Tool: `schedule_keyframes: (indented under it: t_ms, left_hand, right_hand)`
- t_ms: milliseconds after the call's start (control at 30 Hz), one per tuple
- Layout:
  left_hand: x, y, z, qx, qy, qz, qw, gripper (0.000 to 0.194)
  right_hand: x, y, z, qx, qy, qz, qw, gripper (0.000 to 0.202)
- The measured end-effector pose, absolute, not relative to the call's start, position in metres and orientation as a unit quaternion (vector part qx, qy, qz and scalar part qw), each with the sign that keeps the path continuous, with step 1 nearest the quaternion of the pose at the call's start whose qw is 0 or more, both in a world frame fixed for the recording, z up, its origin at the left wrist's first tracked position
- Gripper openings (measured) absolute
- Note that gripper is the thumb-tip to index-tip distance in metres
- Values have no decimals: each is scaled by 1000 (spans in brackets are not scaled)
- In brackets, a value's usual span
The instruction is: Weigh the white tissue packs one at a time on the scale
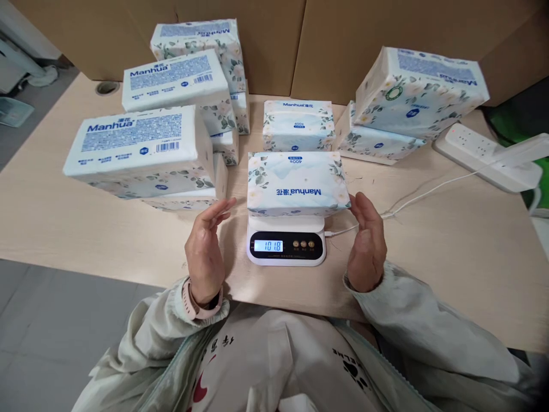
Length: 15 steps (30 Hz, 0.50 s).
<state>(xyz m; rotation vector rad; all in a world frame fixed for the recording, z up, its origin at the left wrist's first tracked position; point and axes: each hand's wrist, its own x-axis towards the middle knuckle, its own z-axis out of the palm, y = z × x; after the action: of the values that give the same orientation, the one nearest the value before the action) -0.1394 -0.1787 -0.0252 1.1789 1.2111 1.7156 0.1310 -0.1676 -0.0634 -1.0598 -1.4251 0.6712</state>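
Note:
A tissue pack (298, 180) with floral print rests on a white digital scale (286, 257), whose lit display reads about 101.8. To the left of the pack is my left hand (206, 249), fingers stretched out and a gap between it and the pack. My right hand (366, 246) is upright at the pack's right end, its fingers extended and the tips very near the corner; whether they touch I cannot tell. Neither hand holds anything. The pack covers most of the scale's plate.
Stacked tissue packs (141, 149) stand at the left, more packs (420, 91) at the back right, and a single pack (299, 126) behind the scale. A white cable (412, 203) runs from the scale towards a power strip (484, 157). Cardboard (334, 51) walls the back.

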Motion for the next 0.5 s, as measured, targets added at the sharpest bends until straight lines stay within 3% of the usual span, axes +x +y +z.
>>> schedule_keyframes:
  t_ms: [300,500]
  left_hand:
    - [-141,-174,-25,479,449,683,322,38]
    - [-132,-170,5,519,441,552,480,47]
  right_hand:
    - [137,-154,-55,-447,-661,221,561,62]
    - [133,-144,-42,-471,-700,216,492,79]
